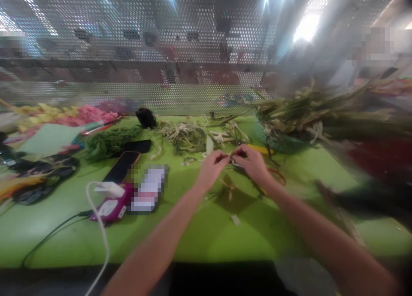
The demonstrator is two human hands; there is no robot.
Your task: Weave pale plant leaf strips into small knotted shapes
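Observation:
My left hand (214, 165) and my right hand (249, 158) meet over the middle of the green table (193, 231). Both are closed in a pinch, fingertips almost touching. Whatever lies between them is too small and too covered to make out. Just behind the hands spreads a heap of dry, pale plant stalks (183, 133), with a pale leaf (209, 145) standing up beside my left hand. A yellow-handled tool (259, 149) lies behind my right hand. Below the hands, a small brown dried leaf (229, 185) and a white scrap (235, 219) are on the table.
A green basket (277, 139) overflowing with long stalks (299, 107) stands at right. On the left are a power adaptor block (114, 206) with cables, phones (149, 191), green strands (111, 141) and a black tape roll (66, 165). A perforated metal panel (193, 94) rises behind.

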